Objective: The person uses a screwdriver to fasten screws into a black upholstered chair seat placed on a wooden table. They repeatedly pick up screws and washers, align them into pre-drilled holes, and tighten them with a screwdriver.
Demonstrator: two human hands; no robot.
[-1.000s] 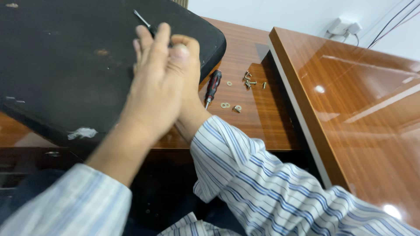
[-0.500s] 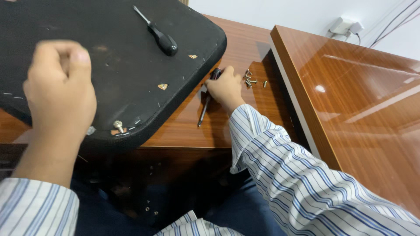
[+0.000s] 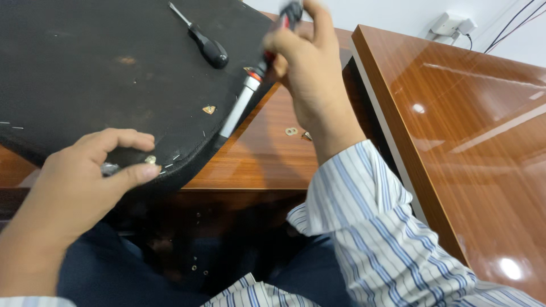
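Observation:
A black padded panel [image 3: 85,74] lies over the wooden table, underside up. My left hand [image 3: 85,176] rests on its near edge, thumb and fingers pinching a small metal fitting [image 3: 150,160]. My right hand [image 3: 310,68] is raised above the panel's right edge and grips a red-and-black screwdriver [image 3: 250,91], its silver shaft pointing down at the panel's edge. A second, black-handled screwdriver [image 3: 207,46] lies on the panel near its far side. A small brass piece [image 3: 209,109] sits on the black surface.
Loose washers and screws [image 3: 292,131] lie on the low wooden table [image 3: 261,165]. A glossy raised desk [image 3: 472,131] stands to the right. A white wall socket with cables [image 3: 452,24] is at the back. My legs are under the table.
My right hand picked the red-and-black screwdriver off the table and lifted it above the panel. My left hand moved right along the panel's near edge onto the metal fitting.

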